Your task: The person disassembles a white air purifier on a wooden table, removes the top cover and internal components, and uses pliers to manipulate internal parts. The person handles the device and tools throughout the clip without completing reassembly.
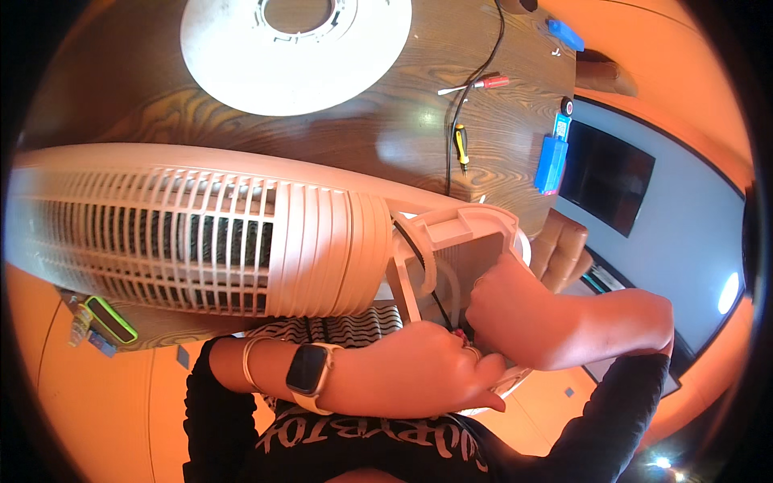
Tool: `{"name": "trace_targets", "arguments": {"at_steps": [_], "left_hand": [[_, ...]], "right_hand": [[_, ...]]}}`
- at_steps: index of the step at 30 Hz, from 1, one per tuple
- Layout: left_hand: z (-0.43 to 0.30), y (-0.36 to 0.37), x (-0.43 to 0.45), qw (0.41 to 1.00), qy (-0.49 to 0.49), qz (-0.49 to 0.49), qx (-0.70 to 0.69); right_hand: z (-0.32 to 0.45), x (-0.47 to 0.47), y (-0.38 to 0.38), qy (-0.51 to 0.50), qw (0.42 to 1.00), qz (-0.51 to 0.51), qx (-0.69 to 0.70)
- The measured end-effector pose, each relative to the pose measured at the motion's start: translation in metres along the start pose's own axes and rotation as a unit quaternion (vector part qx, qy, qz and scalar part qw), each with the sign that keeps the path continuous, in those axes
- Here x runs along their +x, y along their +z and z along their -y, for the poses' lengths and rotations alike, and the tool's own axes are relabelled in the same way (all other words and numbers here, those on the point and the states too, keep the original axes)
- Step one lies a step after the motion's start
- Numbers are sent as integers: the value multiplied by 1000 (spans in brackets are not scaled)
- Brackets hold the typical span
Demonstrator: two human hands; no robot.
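Observation:
A white tower fan (329, 241) lies on its side across the table, its slatted grille (181, 229) to the left. Its lower end is an open frame (444, 232) with a hollow inside, where a black cable (445, 311) runs down. My left hand (432, 365), a watch on its wrist, is at the near side of that hollow with curled fingers. Opposite it, my right hand (507, 308) reaches in over the frame's outer end, fingers bent. A small reddish thing (460, 334) shows beside my left fingers. Whatever either hand grips is hidden behind the knuckles.
A round white base plate (296, 78) with a central hole lies at the back. A red-handled flat screwdriver (477, 84), a yellow-and-black screwdriver (461, 148) and a black cord (456, 118) lie on the wooden table (404, 136). Blue boxes (549, 164) stand near its right edge.

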State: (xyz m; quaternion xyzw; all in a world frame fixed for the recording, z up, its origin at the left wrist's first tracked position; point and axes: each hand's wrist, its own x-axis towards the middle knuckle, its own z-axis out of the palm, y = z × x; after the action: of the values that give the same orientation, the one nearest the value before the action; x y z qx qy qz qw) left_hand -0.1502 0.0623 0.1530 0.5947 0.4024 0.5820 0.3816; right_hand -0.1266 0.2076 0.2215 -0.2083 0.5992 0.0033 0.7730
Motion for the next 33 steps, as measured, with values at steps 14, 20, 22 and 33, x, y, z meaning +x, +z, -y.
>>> {"name": "trace_targets", "arguments": {"at_steps": [14, 20, 22, 33], "left_hand": [[-25, -46, -73, 914, -228, -40, 332], [19, -104, -71, 855, -323, 211, 348], [34, -108, -59, 860, -341, 252, 282], [31, -34, -73, 923, -231, -30, 307]], "right_hand": [[34, 5, 61, 4, 989, -144, -12], [76, 31, 77, 17, 992, -100, -81], [88, 37, 90, 37, 987, -129, -92], [111, 54, 124, 165, 950, -200, -171]]}}
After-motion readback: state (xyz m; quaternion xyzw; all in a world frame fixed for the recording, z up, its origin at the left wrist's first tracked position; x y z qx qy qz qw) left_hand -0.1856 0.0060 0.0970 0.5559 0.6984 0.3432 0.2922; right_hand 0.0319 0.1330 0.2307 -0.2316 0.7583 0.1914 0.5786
